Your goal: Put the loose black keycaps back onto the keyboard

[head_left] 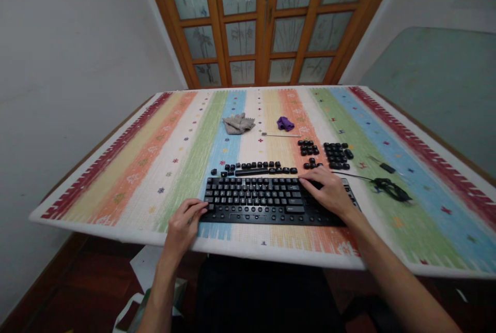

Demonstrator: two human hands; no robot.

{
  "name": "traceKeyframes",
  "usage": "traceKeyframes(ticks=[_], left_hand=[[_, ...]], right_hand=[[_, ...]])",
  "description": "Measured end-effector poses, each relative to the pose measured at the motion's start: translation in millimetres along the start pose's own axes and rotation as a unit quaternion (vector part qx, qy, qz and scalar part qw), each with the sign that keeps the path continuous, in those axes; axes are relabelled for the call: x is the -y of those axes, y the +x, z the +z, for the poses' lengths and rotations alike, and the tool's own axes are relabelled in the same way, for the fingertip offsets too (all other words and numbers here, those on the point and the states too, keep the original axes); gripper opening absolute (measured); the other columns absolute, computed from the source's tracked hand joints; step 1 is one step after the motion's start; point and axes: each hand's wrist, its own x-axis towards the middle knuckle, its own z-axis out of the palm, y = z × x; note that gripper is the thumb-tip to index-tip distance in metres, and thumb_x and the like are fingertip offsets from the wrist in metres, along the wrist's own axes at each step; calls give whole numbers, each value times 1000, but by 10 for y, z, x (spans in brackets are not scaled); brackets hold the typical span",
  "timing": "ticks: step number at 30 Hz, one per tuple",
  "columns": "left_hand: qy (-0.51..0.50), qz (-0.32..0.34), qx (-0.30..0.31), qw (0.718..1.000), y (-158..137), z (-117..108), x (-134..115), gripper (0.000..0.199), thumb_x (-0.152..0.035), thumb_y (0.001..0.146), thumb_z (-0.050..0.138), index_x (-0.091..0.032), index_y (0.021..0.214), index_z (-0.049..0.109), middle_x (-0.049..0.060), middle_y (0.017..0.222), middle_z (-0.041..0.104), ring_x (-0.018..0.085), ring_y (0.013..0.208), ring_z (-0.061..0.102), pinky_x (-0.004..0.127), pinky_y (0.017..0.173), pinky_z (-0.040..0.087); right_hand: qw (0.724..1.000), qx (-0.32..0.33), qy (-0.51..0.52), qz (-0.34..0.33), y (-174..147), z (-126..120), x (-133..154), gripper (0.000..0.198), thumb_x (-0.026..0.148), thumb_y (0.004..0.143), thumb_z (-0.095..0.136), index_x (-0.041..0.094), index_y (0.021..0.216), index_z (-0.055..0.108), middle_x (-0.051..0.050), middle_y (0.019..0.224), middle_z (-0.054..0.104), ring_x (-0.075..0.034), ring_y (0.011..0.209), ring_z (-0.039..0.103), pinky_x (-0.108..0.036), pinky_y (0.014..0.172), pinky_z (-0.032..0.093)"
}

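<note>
A black keyboard (251,216) lies near the table's front edge, most of its main block covered with keycaps. At its left end my left hand (186,224) is closed, thumb and fingers on the lower left corner. My right hand (327,191) reaches over the right part, fingertips drawn together at the upper edge of the main block. Whatever those fingertips hold, if anything, is hidden. Behind the keyboard lies a row of loose black keycaps (265,164), with a long space bar (251,171) among them. More loose keycaps (336,153) sit in groups beyond my right hand.
A grey cloth (238,124), a purple cloth (285,123) and a thin brush-like stick (282,135) lie farther back. To the right are a coiled black cable (391,189) and a small black object (387,167). A striped tablecloth (186,162) covers the table.
</note>
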Motion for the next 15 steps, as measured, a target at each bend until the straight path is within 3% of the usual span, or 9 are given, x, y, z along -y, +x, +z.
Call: traceKeyframes(ticks=[7,15], left_hand=[[21,26,30,999,-18,31,16,22,-13,96,50,-21,106,68,5,95,64,15,84,67,28,78,58],[140,100,60,983,-11,-2,-19,37,2,87,41,-18,107,66,9,96,64,20,87,63,34,77,57]], right_hand=[[1000,3,-6,5,-4,-4,4,18,30,94,58,23,86,72,-6,85,74,-24,83,66,-42,78,52],[1000,-2,-9,-6,-8,0,0,17,28,95,58,22,86,71,-5,85,74,-24,81,65,-41,77,52]])
